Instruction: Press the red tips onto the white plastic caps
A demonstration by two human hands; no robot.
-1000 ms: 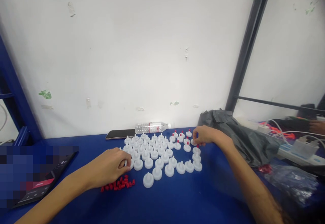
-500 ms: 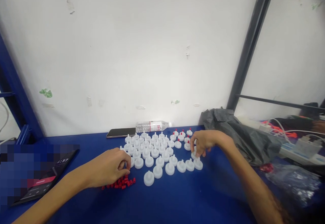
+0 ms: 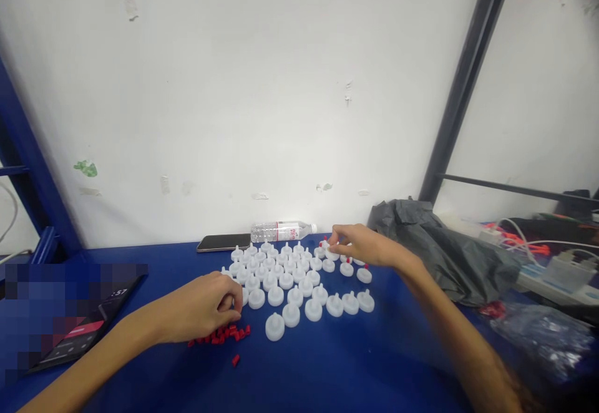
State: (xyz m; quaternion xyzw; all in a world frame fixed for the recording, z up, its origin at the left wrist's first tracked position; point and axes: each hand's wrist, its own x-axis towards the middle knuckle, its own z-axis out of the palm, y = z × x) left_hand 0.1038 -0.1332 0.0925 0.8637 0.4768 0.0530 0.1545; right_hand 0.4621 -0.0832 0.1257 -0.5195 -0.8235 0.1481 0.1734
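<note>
Several white plastic caps stand in rows on the blue table; a few at the far right carry red tips. My left hand rests curled on the table beside a small pile of red plugs, its fingers closed against the nearest cap at the left of the rows. My right hand reaches over the far right of the rows, thumb and fingers pinched at a red-tipped white cap. One red plug lies apart, nearer to me.
A water bottle and a phone lie at the back by the white wall. A dark phone sits at left. A grey plastic bag, cables, a power strip and a clear bag fill the right.
My right hand has moved from the right edge of the rows back and leftwards to the far caps. One red plug now lies apart from the pile. My left hand has stayed put.
</note>
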